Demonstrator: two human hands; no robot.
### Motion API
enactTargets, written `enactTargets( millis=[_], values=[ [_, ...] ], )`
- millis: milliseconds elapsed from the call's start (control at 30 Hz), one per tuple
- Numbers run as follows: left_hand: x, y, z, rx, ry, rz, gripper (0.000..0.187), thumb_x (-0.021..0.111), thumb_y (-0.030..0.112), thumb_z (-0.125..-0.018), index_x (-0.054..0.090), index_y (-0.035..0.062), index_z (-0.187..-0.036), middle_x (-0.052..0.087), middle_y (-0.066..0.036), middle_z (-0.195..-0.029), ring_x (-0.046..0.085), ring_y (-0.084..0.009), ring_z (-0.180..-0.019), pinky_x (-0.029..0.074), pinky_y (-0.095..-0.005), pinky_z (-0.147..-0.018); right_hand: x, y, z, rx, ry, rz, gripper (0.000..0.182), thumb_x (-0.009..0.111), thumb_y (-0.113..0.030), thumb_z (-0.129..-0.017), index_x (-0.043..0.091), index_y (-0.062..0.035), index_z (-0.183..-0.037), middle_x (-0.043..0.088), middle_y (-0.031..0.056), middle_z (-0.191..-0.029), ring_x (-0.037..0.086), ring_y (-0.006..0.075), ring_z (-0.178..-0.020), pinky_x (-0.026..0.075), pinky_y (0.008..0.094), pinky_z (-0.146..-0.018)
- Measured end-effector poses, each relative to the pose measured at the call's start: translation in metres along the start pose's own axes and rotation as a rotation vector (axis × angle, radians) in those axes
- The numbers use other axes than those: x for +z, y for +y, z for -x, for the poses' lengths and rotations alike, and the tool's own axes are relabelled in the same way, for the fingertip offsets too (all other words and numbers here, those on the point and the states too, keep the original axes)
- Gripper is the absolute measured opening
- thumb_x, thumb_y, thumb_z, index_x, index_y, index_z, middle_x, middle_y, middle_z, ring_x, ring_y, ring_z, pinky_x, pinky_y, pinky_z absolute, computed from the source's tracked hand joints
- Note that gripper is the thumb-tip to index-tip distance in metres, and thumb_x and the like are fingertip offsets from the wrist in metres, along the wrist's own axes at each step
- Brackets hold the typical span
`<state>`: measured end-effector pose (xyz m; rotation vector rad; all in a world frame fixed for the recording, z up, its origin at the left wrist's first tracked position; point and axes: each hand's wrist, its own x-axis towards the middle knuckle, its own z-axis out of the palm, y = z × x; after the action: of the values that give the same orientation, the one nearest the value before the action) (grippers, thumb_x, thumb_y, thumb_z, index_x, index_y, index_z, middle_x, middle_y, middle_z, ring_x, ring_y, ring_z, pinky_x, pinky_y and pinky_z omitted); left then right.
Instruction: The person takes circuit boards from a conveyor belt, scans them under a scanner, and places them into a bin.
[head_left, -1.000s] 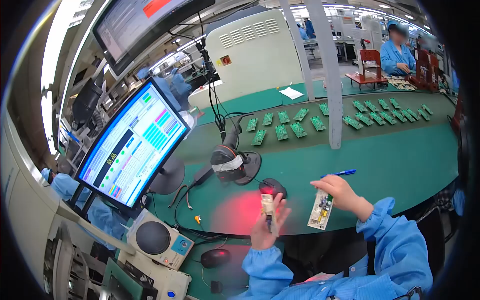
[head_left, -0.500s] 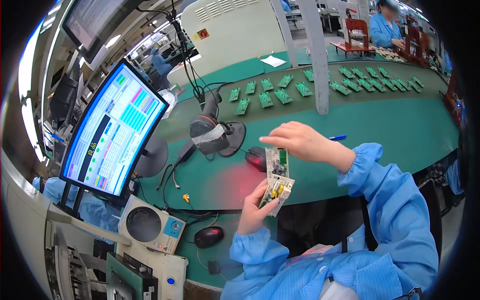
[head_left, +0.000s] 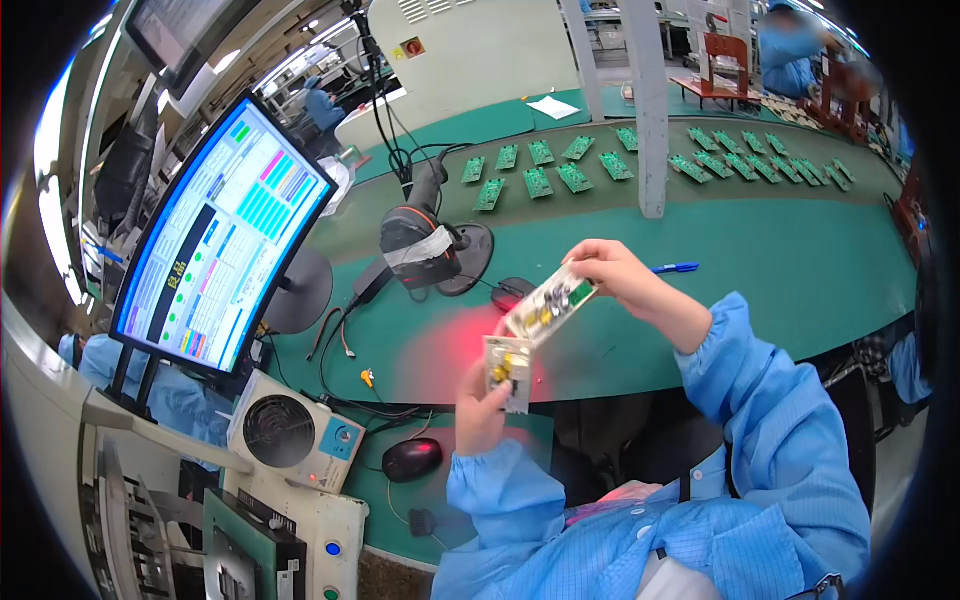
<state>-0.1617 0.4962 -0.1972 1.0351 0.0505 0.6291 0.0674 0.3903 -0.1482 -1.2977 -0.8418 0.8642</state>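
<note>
My left hand (head_left: 482,405) is closed on a small circuit board in a pale housing (head_left: 509,372), with yellow parts showing. Just above it, my right hand (head_left: 612,272) pinches the upper right end of a second board in a pale housing (head_left: 550,305), which is tilted. The lower end of this second board is at the top of the first one; whether they touch I cannot tell. Behind them stands a barcode scanner (head_left: 418,245) on its round base, and its red light falls on the green table (head_left: 620,345) around my left hand.
A monitor (head_left: 225,240) stands at the left, above a fan unit (head_left: 280,432). One mouse (head_left: 412,460) is at the lower left, another (head_left: 512,293) behind the boards. A blue pen (head_left: 675,267), a metal post (head_left: 650,120), rows of green boards (head_left: 575,178) and a co-worker (head_left: 787,55) are beyond.
My right hand was open above the second board and now grips its end. That board has tilted to the right. My left hand has moved slightly left with the first board.
</note>
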Motion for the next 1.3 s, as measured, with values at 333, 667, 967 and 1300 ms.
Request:
enactTargets(
  millis=[333,667,967,1300],
  values=[
    [0.005,-0.029,-0.028,0.021,0.200,-0.083,0.037,0.058,0.000,-0.081,0.051,-0.0021,-0.117,0.052,-0.005,-0.111,0.051,-0.0129,-0.103,0.040,-0.0264,-0.089,0.074,0.059,0.002,0.070,0.171,-0.427,0.014,0.051,-0.005,-0.086,0.049,0.0005,-0.099,0.060,0.0116,-0.095,0.060,0.0181,-0.086,0.050,0.0317,-0.076],
    [-0.002,-0.026,-0.032,0.017,0.252,-0.069,0.033,0.058,0.004,-0.083,0.051,-0.0020,-0.114,0.052,-0.003,-0.107,0.054,-0.0113,-0.095,0.043,-0.0245,-0.083,0.088,0.068,0.001,0.081,0.205,-0.499,0.014,0.052,-0.002,-0.085,0.049,0.0025,-0.098,0.060,0.0138,-0.096,0.060,0.0190,-0.087,0.050,0.0320,-0.080],
    [-0.008,-0.030,-0.024,0.058,0.281,-0.195,0.035,0.060,0.003,-0.081,0.053,-0.0031,-0.115,0.049,-0.004,-0.108,0.053,-0.0127,-0.098,0.043,-0.0261,-0.085,0.091,0.069,0.004,0.090,0.173,-0.510,0.014,0.051,0.000,-0.084,0.048,0.0023,-0.098,0.060,0.0138,-0.095,0.061,0.0195,-0.087,0.050,0.0318,-0.077],
    [-0.005,-0.030,-0.024,0.095,0.243,-0.266,0.038,0.062,0.004,-0.080,0.052,-0.0039,-0.116,0.049,-0.004,-0.108,0.051,-0.0128,-0.101,0.042,-0.0261,-0.087,0.089,0.067,0.008,0.088,0.186,-0.506,0.014,0.051,0.001,-0.084,0.047,0.0015,-0.097,0.061,0.0133,-0.093,0.061,0.0190,-0.085,0.050,0.0302,-0.076]
  ],
)
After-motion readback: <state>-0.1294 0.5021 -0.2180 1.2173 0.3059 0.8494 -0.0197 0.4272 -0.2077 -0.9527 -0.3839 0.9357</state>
